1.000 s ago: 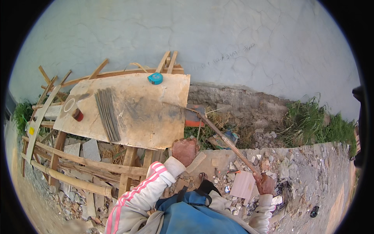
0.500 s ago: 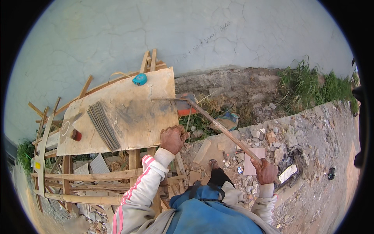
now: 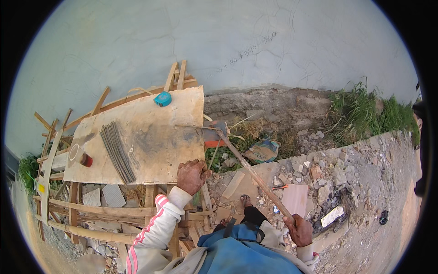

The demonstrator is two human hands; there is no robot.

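Note:
My right hand [image 3: 299, 230] is wrapped round the lower end of a long brown bar [image 3: 255, 177], which slants up and left toward the board. At the bar's far end, a thin rod [image 3: 194, 126] reaches left over the board [image 3: 169, 155]. My left hand [image 3: 191, 176] is a fist at the board's near right corner. A thin pale stick runs from near the bar's head toward this fist; whether the fist holds it is hidden. Several thin grey metal rods [image 3: 117, 153] lie in a bundle on the board. A turquoise tape measure [image 3: 162, 99] sits at its far edge.
A cup of dark red liquid [image 3: 86, 160] and a pale ring [image 3: 74, 152] are at the board's left end. Timber rails [image 3: 105, 208] stand below it. A cracked grey wall [image 3: 137, 41] rises behind. Rubble [image 3: 337, 164] and a pinkish tile [image 3: 294, 201] lie at right.
My right hand has pulled its end of the bar toward me and a little left, so the bar slants more steeply. My left fist has shifted slightly left and nearer.

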